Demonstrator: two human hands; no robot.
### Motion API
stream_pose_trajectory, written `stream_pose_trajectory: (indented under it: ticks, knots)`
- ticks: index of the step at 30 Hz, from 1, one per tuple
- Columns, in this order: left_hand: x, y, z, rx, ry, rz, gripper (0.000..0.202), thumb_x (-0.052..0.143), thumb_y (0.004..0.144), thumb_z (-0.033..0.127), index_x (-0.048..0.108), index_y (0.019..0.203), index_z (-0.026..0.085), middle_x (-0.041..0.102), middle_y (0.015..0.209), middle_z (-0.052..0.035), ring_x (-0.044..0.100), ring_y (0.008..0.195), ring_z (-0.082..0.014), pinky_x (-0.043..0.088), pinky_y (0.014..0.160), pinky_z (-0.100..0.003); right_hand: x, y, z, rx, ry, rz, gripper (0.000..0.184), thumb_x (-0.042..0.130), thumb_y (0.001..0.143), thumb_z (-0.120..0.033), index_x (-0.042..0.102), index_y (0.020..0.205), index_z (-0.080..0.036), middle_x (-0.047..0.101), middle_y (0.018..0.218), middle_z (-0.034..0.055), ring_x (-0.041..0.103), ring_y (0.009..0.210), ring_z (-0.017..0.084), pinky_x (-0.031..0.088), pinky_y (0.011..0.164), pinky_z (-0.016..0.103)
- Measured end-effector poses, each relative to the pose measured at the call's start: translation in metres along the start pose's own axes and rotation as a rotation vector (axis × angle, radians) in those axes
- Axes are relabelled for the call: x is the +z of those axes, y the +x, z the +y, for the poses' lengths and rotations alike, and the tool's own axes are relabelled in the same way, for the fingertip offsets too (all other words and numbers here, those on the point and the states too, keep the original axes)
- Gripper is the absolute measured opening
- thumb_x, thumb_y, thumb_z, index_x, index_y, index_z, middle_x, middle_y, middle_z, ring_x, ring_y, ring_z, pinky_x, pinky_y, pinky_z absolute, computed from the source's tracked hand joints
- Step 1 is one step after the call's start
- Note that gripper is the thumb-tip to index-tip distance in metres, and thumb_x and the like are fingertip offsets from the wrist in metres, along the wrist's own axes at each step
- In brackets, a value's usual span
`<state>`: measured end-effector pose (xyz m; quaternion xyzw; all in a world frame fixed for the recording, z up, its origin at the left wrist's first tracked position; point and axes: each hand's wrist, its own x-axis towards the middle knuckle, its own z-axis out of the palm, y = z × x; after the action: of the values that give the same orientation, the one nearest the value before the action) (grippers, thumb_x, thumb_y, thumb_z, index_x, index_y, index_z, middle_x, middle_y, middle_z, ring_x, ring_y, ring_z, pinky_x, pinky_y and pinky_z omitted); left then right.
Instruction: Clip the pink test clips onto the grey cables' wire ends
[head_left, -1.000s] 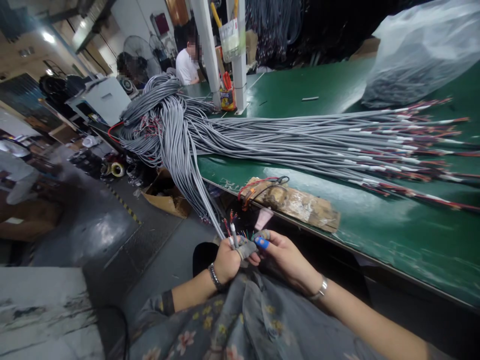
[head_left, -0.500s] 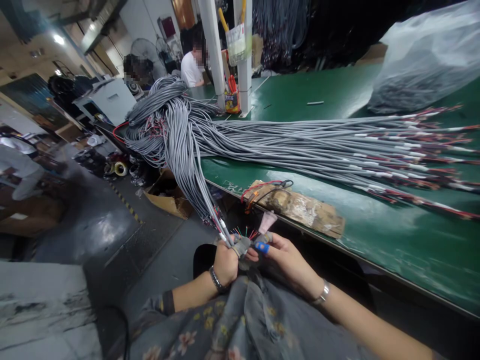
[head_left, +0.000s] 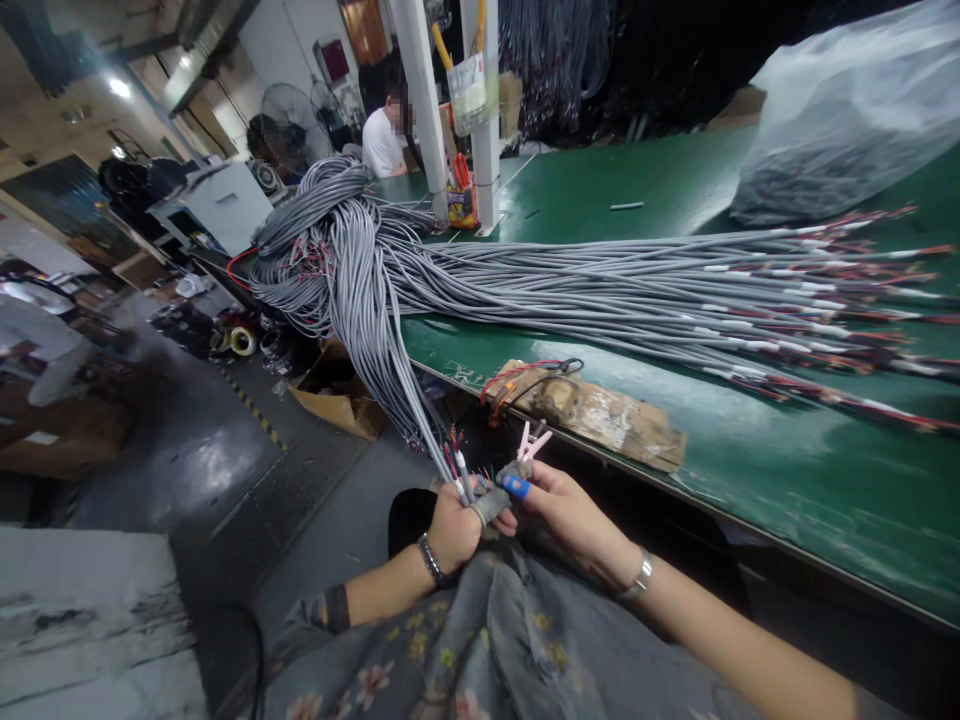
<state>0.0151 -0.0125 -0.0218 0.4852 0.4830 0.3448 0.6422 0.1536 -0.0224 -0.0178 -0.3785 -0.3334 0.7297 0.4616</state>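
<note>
My left hand is closed around the ends of a few grey cables, its thumb wrapped in grey tape. Thin coloured wires fan out just beyond that thumb. Close beside it, my right hand is closed in a pinch, with blue tape on a finger or thumb. Out of the pinch rise the two pale pink arms of a clothes peg; its jaw end is hidden by the fingers. The held cables run up to a large grey cable bundle draped over the table edge.
More grey cables lie across the green table, stripped ends to the right. A worn wooden block with red and black leads sits at the near edge. A plastic bag, a post and a seated person are farther back.
The peg has turned, so its two arms now show spread in a V. The coloured wires between my hands show less, and dark and red wire ends now stand up beside the held cables.
</note>
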Motion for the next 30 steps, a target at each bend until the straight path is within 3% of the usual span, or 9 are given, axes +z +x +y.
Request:
stream_pose_trajectory:
  ticks: [6,12,20,30]
  knots:
    - [-0.002,0.001,-0.006,-0.015,-0.056,-0.069,0.049,0.069,0.066,0.06,0.062,0.058,0.012,0.066,0.054,-0.0078,0.06,0.044,-0.0152,0.049,0.048,-0.026,-0.004,0.002,0.007,0.049,0.121,0.014,0.035,0.076,0.065,-0.046,0.052,0.066,-0.02,0.051,0.045,-0.005,0.047,0.044,0.012,0.029,0.049,0.027]
    - [-0.004,0.001,-0.012,-0.03,-0.101,-0.047,0.046,0.069,0.067,0.058,0.063,0.061,0.012,0.066,0.052,-0.0077,0.06,0.043,-0.0154,0.047,0.047,-0.025,-0.006,0.002,0.002,0.012,0.082,0.142,0.04,0.083,0.054,-0.047,0.06,0.065,-0.017,0.05,0.049,-0.0056,0.041,0.046,0.008,0.029,0.05,0.025]
    - [-0.005,0.001,-0.012,-0.049,-0.093,-0.077,0.05,0.068,0.066,0.061,0.062,0.059,0.012,0.066,0.052,-0.0079,0.059,0.042,-0.0149,0.047,0.047,-0.025,-0.004,0.003,-0.002,0.093,0.179,0.071,0.04,0.084,0.051,-0.046,0.057,0.059,-0.018,0.052,0.047,-0.0042,0.043,0.043,0.009,0.032,0.048,0.025]
    - [-0.005,-0.002,-0.006,-0.051,-0.076,-0.082,0.045,0.072,0.065,0.056,0.061,0.054,0.013,0.064,0.049,-0.0067,0.057,0.041,-0.0134,0.047,0.046,-0.024,-0.011,0.005,0.003,0.08,0.147,0.162,0.034,0.086,0.052,-0.041,0.063,0.062,-0.017,0.054,0.054,-0.0028,0.042,0.05,0.009,0.032,0.051,0.025]
